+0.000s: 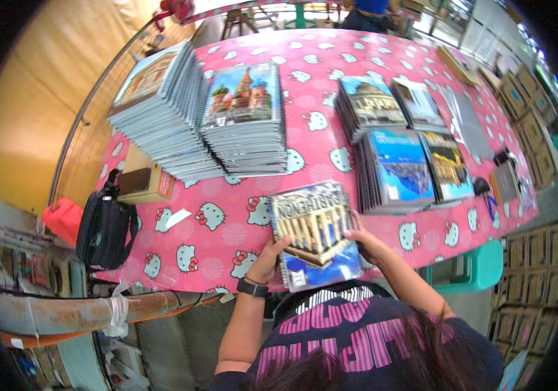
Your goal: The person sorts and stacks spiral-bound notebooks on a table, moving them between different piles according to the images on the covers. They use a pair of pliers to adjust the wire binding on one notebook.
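Note:
Near the table's front edge I hold a spiral-bound notebook (316, 225) with a columned stone temple and blue sky on its cover. The cover picture is upside down to me, and the wire spiral runs along its left side. My left hand (267, 262), with a dark watch on the wrist, grips the left edge with the thumb on top. My right hand (365, 241) grips the right edge the same way. Fingers under the notebook are hidden, and I cannot tell whether it is one copy or several. Closest on the right is a stack of blue-covered notebooks (396, 166).
Two tall notebook stacks stand at the far left, one topped by a colourful-domed building (243, 98). More stacks (373, 104) sit at the right. A cardboard box (142, 176) and black bag (104, 228) are at the left edge. A green stool (481, 267) stands beyond the right front.

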`<state>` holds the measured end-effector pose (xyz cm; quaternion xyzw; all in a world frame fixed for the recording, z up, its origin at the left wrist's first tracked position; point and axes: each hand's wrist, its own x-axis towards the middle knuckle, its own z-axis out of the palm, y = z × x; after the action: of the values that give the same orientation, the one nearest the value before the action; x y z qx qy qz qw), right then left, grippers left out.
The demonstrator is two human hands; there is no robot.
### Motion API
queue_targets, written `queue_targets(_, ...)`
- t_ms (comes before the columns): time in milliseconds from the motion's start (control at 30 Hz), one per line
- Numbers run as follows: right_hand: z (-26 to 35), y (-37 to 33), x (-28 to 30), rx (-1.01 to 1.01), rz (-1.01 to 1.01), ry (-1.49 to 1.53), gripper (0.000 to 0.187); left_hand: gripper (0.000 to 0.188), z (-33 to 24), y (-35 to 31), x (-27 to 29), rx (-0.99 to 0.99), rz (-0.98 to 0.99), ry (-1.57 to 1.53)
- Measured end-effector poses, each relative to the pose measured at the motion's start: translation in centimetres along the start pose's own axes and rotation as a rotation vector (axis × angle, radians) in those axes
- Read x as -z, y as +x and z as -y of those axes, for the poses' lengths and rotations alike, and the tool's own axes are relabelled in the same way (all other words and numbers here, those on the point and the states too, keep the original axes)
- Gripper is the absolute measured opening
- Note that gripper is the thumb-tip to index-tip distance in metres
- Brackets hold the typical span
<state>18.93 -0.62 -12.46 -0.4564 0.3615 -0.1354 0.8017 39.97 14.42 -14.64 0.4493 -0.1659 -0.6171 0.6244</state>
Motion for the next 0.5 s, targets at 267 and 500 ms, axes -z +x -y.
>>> queue_targets(267,-0.8,-1.0,0.9,-0.129,-0.084,0.104,0.108,0.055,-3.3,6.6,5.8,-0.047,-0.156,0.320)
queue_targets(500,-0.4,-2.7,0.3,-0.055,-0.174,-0.062,0.101,0.051,0.8,1.5,-2.4,-0.004,0.036,-0.214)
